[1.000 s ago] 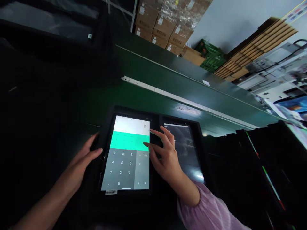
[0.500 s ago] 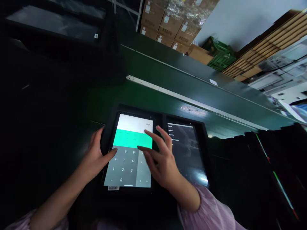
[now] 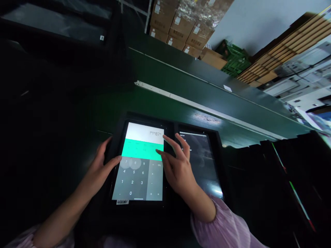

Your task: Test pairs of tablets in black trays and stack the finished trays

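A tablet (image 3: 139, 175) shows a lit calculator, with symbols and the digits 87 on its white display strip. Pale round highlights mark its 7 and 8 keys. At its left edge is my left hand (image 3: 99, 170), thumb stretched to the screen's border and the other fingers apart along the dark surround. Over the right part of the green band, my right hand (image 3: 178, 165) is open with fingers spread and holds nothing. Its index fingertip is at the band; contact cannot be told. Just right lies a second tablet (image 3: 201, 168) with a dark text menu, partly hidden by my right hand.
Both tablets sit in black surrounds on a dark green bench (image 3: 111, 103). A white rail (image 3: 181, 98) crosses behind them. Dark slabs (image 3: 292, 172) stand at right; another screen (image 3: 57, 24) is at upper left. Cardboard boxes (image 3: 181, 27) and green crates (image 3: 235, 58) are farther back.
My right hand has moved slightly right and its fingertips have shifted toward the screen's right edge. My left thumb has drawn back from the 7 key. The display has gained 87 and a symbol.
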`<state>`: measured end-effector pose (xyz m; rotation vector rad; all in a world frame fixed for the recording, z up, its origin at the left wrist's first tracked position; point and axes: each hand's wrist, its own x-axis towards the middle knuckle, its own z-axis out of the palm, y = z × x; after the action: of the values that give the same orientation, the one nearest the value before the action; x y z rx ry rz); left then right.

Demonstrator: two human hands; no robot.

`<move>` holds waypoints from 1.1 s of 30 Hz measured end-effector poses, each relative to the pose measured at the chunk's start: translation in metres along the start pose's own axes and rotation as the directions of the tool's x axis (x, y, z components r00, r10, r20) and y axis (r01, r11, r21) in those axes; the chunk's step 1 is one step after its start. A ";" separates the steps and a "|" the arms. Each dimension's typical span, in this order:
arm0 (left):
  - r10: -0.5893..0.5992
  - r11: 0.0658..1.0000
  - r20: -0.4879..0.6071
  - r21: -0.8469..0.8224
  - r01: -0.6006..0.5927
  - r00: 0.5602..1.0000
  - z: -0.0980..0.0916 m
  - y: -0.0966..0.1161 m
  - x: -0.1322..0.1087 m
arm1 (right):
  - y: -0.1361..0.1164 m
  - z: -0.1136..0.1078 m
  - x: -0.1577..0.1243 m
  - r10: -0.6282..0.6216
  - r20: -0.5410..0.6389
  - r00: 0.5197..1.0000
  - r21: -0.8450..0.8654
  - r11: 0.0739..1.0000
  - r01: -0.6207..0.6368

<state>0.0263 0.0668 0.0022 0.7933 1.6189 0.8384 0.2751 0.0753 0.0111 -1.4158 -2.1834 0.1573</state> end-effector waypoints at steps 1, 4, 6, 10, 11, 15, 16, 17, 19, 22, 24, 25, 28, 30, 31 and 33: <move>-0.003 1.000 0.001 -0.003 0.003 1.000 0.000 0.001 0.000 | 0.002 -0.001 0.000 0.022 -0.022 1.000 -0.006 1.000 -0.022; -0.017 1.000 0.012 -0.014 0.017 1.000 0.000 0.002 0.000 | 0.004 0.000 0.000 0.035 -0.044 0.998 -0.002 0.999 -0.035; -0.038 0.999 0.014 0.001 0.038 0.999 0.000 0.004 0.000 | 0.003 0.002 0.000 -0.003 -0.018 1.000 0.012 1.000 0.003; -0.031 0.999 -0.020 0.044 0.032 0.999 -0.001 0.007 0.000 | 0.009 -0.005 0.005 -0.050 0.000 0.999 0.018 0.999 0.050; -0.028 0.999 -0.027 0.038 0.029 0.999 -0.001 0.007 0.000 | 0.016 -0.010 0.006 -0.044 -0.032 0.999 0.014 0.999 0.044; -0.025 1.000 -0.017 -0.012 0.025 1.000 -0.002 0.007 0.003 | 0.061 -0.040 0.002 0.069 -0.147 0.987 -0.061 0.995 -0.078; -0.022 1.000 -0.010 -0.019 0.022 1.000 -0.002 0.006 0.004 | 0.073 -0.045 -0.002 0.096 -0.149 0.984 -0.085 0.990 -0.109; -0.017 1.000 -0.008 -0.018 0.017 1.000 -0.003 0.004 0.005 | 0.085 -0.049 -0.006 0.115 -0.155 0.981 -0.101 0.986 -0.131; 0.016 0.999 -0.026 0.031 -0.016 1.000 -0.005 0.000 0.007 | 0.103 -0.049 -0.013 0.133 -0.162 0.978 -0.109 0.982 -0.152; 0.113 0.986 -0.080 0.135 -0.102 0.990 -0.008 -0.003 0.009 | 0.115 -0.040 -0.020 0.131 -0.156 0.979 -0.104 0.983 -0.148; 0.148 0.977 -0.090 0.170 -0.131 0.985 -0.008 0.000 0.010 | 0.116 -0.036 -0.021 0.125 -0.142 0.982 -0.103 0.985 -0.140; 0.151 0.976 -0.093 0.173 -0.134 0.984 -0.007 0.003 0.011 | 0.115 -0.036 -0.021 0.123 -0.144 0.982 -0.096 0.986 -0.138; 0.127 0.979 -0.101 0.170 -0.109 0.987 0.001 0.021 0.020 | 0.111 -0.040 -0.021 0.128 -0.201 0.971 -0.041 0.989 -0.139; 0.101 0.983 -0.108 0.167 -0.082 0.989 0.008 0.034 0.031 | 0.109 -0.044 -0.021 0.143 -0.253 0.957 -0.004 0.989 -0.149; 0.094 0.982 -0.108 0.171 -0.075 0.990 0.011 0.040 0.037 | 0.108 -0.046 -0.022 0.154 -0.270 0.951 0.011 0.988 -0.157; 0.096 0.980 -0.100 0.182 -0.077 0.990 0.016 0.049 0.047 | 0.107 -0.049 -0.023 0.181 -0.283 0.942 0.035 0.983 -0.178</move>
<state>0.0368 0.1337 0.0177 0.9640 1.7848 0.8179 0.3934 0.0940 0.0053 -1.5290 -1.8184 0.0248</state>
